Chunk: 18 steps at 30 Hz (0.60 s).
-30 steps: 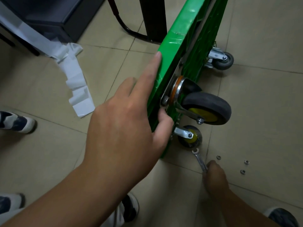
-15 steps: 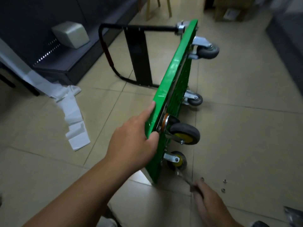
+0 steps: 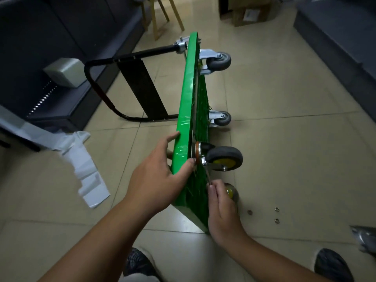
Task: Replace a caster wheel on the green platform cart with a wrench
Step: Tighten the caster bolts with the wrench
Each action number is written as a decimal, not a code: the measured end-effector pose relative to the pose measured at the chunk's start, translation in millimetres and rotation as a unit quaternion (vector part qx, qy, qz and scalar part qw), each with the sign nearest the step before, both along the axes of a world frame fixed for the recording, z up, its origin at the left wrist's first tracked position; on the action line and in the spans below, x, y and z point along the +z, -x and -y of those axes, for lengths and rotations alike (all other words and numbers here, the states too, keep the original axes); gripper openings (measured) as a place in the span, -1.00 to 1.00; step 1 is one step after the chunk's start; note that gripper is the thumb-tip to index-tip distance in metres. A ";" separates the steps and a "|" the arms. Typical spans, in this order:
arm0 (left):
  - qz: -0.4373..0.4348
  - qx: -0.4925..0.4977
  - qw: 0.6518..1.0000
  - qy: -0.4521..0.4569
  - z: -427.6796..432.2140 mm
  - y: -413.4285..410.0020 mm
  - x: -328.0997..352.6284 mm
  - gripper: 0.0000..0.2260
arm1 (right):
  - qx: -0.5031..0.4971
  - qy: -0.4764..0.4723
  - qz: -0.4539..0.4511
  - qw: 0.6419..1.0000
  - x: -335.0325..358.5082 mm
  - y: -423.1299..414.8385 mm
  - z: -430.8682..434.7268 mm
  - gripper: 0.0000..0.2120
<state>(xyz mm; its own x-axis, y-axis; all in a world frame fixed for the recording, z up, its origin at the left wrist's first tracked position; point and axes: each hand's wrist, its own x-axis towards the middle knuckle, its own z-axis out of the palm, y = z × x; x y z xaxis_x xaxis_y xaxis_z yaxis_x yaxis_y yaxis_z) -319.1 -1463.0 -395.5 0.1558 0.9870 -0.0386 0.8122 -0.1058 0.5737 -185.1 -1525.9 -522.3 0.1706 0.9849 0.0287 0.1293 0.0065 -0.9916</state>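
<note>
The green platform cart [image 3: 188,102] stands on its long edge on the tiled floor, casters pointing right. My left hand [image 3: 157,180] grips its upper edge, thumb beside the mounting plate of the near upper caster [image 3: 222,158], a dark wheel with a yellow hub. My right hand [image 3: 222,212] holds a thin metal wrench [image 3: 208,175] whose head reaches up to that caster's plate. A second yellow-hubbed caster [image 3: 232,193] sits low, partly hidden behind my right hand. Two grey casters [image 3: 218,60] [image 3: 222,118] are at the far end.
Three small nuts or washers [image 3: 276,209] lie loose on the tiles to the right. The cart's black handle [image 3: 114,60] lies folded out to the left. White paper [image 3: 89,180] trails on the floor at left. Dark shelving flanks both sides; my shoes are at the bottom.
My view has pulled back and up. My right hand lifted the wrench from the floor beside the lower caster up to the upper caster's plate. My left hand kept its hold on the edge.
</note>
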 end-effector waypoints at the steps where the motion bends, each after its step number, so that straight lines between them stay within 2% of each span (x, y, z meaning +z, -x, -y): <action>1: 0.007 0.002 1.000 -0.004 -1.3 -0.7 -2.2 -0.43 | 0.001 0.002 0.001 1.000 -4.3 1.5 -3.8 -0.78; 10: 0.091 -0.021 0.996 0.014 -4.3 -1.5 -10.3 -0.37 | 0.047 -0.017 -0.060 0.997 -38.4 18.2 -14.3 -0.71; 18: 0.089 -0.029 0.996 0.011 -4.5 -1.2 -13.7 -0.35 | 0.030 -0.025 -0.020 0.999 -45.6 17.5 -25.4 -0.69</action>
<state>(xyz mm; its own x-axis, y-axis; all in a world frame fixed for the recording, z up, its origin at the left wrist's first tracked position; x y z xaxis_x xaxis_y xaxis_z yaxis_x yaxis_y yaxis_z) -317.9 -1458.5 -409.2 0.2183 0.9755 -0.0271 0.6904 -0.1348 0.7108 -202.5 -1500.5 -567.9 0.1128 0.9909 0.0729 0.0872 0.0632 -0.9942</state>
